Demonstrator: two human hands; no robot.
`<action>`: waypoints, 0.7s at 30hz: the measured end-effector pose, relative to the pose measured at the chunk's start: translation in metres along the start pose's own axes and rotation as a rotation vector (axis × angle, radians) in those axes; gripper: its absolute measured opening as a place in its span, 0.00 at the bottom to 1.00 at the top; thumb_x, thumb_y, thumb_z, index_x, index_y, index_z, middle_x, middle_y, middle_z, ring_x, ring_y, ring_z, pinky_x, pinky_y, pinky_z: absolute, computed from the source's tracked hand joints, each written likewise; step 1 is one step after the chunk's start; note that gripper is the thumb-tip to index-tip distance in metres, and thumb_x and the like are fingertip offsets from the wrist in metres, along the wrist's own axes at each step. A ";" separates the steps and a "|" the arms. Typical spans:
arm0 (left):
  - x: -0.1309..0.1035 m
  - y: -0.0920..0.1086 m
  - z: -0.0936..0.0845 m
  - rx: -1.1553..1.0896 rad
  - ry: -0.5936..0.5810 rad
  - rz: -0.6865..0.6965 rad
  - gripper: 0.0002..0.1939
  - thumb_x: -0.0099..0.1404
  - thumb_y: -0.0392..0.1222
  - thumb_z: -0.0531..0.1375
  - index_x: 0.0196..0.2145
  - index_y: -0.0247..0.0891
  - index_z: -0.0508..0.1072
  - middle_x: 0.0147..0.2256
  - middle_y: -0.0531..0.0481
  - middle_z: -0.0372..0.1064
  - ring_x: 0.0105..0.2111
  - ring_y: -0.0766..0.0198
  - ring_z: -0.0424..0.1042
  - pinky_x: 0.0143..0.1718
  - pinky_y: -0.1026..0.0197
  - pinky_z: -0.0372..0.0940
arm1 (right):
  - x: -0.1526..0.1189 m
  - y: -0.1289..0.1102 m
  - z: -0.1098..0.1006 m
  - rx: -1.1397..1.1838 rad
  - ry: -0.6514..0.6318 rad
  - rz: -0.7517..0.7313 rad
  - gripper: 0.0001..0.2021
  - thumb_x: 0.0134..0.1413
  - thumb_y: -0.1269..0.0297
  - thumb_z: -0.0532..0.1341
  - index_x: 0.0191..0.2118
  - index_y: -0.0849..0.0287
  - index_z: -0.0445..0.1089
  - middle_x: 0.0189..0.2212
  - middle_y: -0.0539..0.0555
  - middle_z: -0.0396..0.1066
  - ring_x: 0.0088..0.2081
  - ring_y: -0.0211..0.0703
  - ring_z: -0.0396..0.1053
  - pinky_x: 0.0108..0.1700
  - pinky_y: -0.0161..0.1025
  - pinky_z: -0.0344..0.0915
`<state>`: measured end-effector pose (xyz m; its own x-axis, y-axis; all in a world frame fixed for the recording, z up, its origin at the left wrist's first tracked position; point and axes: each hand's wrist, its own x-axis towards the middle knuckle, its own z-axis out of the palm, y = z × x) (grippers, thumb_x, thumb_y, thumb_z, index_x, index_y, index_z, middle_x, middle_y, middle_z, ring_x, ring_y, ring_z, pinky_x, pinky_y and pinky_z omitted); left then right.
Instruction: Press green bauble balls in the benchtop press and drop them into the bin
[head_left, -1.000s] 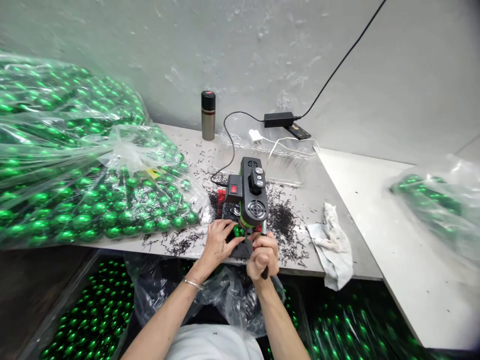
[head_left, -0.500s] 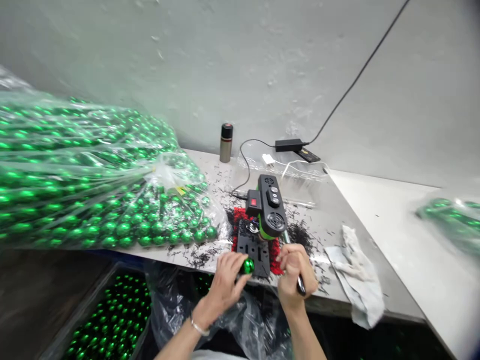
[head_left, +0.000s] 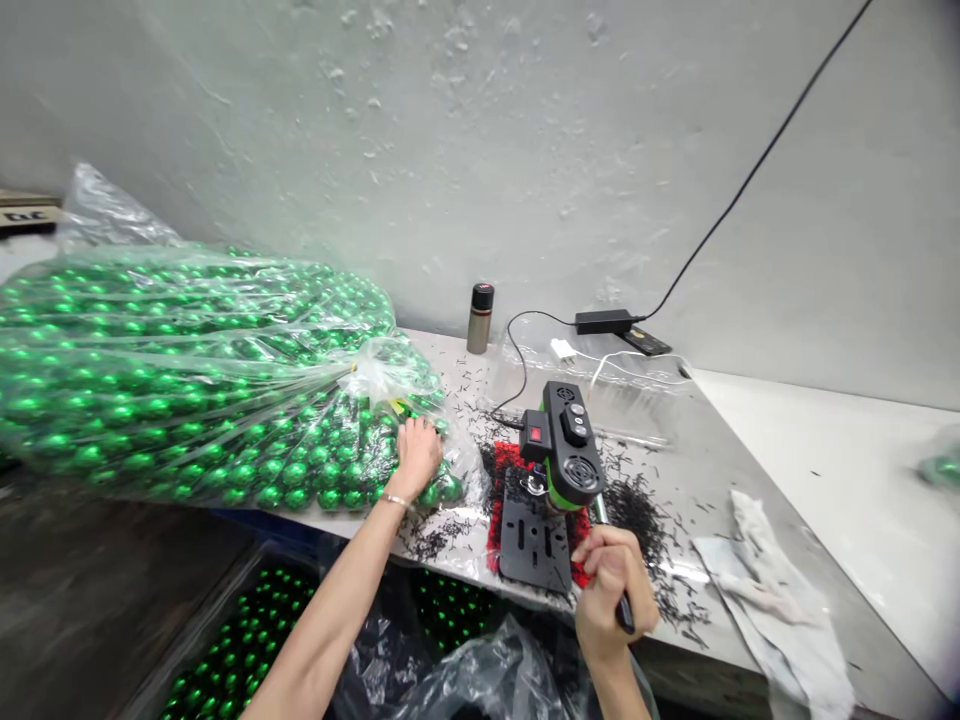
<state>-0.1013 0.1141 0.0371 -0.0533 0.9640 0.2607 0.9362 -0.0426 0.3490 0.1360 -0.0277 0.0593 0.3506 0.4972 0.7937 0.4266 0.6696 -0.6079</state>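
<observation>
At the open mouth of a clear plastic bag [head_left: 225, 370] full of shiny green balls [head_left: 296, 472], my left hand [head_left: 418, 450] lies with its fingers bent down among the balls. The fingertips are hidden, so what they hold does not show. My right hand [head_left: 613, 585] is wrapped round the black-ended lever handle [head_left: 624, 612] of a small black and green bench press [head_left: 574, 440]. Under the press head is a black slotted base plate [head_left: 534, 535] with no ball at its front. Red bristly matting [head_left: 495, 535] shows around the plate.
Small black bits [head_left: 634, 520] litter the grey table. Behind the press are a clear plastic tray [head_left: 637, 400], a power adapter [head_left: 604, 321] and a flask [head_left: 480, 318]. White cloths [head_left: 780, 590] lie right. Below the table edge are a bin of green balls [head_left: 247, 630] and clear plastic [head_left: 495, 670].
My left hand has gone from the green ball at the plate's front to the bag on the left. That ball is out of sight. My right hand keeps its grip on the lever. The view has shifted.
</observation>
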 end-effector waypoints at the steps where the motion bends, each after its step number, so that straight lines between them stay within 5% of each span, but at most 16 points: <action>1: 0.013 0.000 0.000 -0.006 -0.022 -0.003 0.11 0.64 0.34 0.59 0.41 0.30 0.78 0.43 0.30 0.75 0.49 0.41 0.70 0.52 0.42 0.62 | 0.000 0.000 0.000 -0.001 -0.003 -0.002 0.17 0.65 0.73 0.52 0.23 0.57 0.60 0.24 0.49 0.63 0.26 0.36 0.64 0.26 0.36 0.61; 5: 0.035 0.004 0.007 -0.083 -0.080 0.002 0.11 0.58 0.31 0.63 0.40 0.33 0.79 0.38 0.34 0.77 0.47 0.42 0.73 0.55 0.45 0.60 | -0.002 0.001 -0.002 -0.019 -0.010 -0.011 0.16 0.65 0.73 0.52 0.23 0.57 0.60 0.24 0.49 0.64 0.26 0.37 0.65 0.27 0.37 0.61; 9: 0.022 0.004 0.004 -0.186 -0.101 -0.017 0.15 0.65 0.36 0.60 0.49 0.36 0.75 0.42 0.39 0.77 0.46 0.49 0.75 0.52 0.50 0.64 | -0.003 0.002 -0.003 -0.043 -0.029 -0.020 0.16 0.64 0.73 0.51 0.24 0.57 0.61 0.24 0.49 0.64 0.26 0.37 0.65 0.28 0.37 0.61; 11: 0.006 0.005 -0.001 -0.429 -0.147 -0.075 0.17 0.69 0.44 0.59 0.52 0.36 0.72 0.43 0.42 0.77 0.42 0.54 0.77 0.46 0.54 0.68 | -0.003 0.002 -0.003 -0.042 -0.036 -0.017 0.16 0.65 0.74 0.51 0.24 0.57 0.60 0.24 0.49 0.63 0.27 0.37 0.65 0.28 0.37 0.61; 13: -0.014 0.009 -0.007 -0.896 -0.227 -0.204 0.19 0.69 0.49 0.60 0.52 0.36 0.71 0.41 0.44 0.77 0.37 0.59 0.78 0.41 0.58 0.71 | -0.004 0.002 -0.002 -0.040 -0.030 -0.012 0.17 0.65 0.74 0.50 0.24 0.57 0.60 0.24 0.48 0.64 0.27 0.36 0.65 0.29 0.37 0.61; 16: -0.049 0.024 -0.011 -1.514 -0.357 -0.408 0.17 0.64 0.45 0.66 0.48 0.35 0.73 0.41 0.44 0.78 0.34 0.65 0.77 0.38 0.62 0.73 | -0.003 0.001 0.000 -0.044 -0.009 -0.020 0.16 0.65 0.74 0.51 0.24 0.57 0.60 0.25 0.49 0.64 0.26 0.36 0.65 0.28 0.37 0.61; 21: -0.088 0.056 0.002 -1.695 -0.540 -0.551 0.17 0.60 0.39 0.69 0.48 0.36 0.78 0.35 0.49 0.77 0.31 0.68 0.77 0.35 0.67 0.72 | -0.001 -0.002 0.000 -0.080 -0.035 -0.042 0.16 0.64 0.73 0.51 0.24 0.57 0.61 0.24 0.48 0.64 0.27 0.37 0.66 0.29 0.38 0.62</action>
<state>-0.0434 0.0277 0.0322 0.2279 0.9126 -0.3395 -0.4654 0.4084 0.7853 0.1351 -0.0299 0.0600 0.3020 0.4892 0.8182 0.5064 0.6448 -0.5725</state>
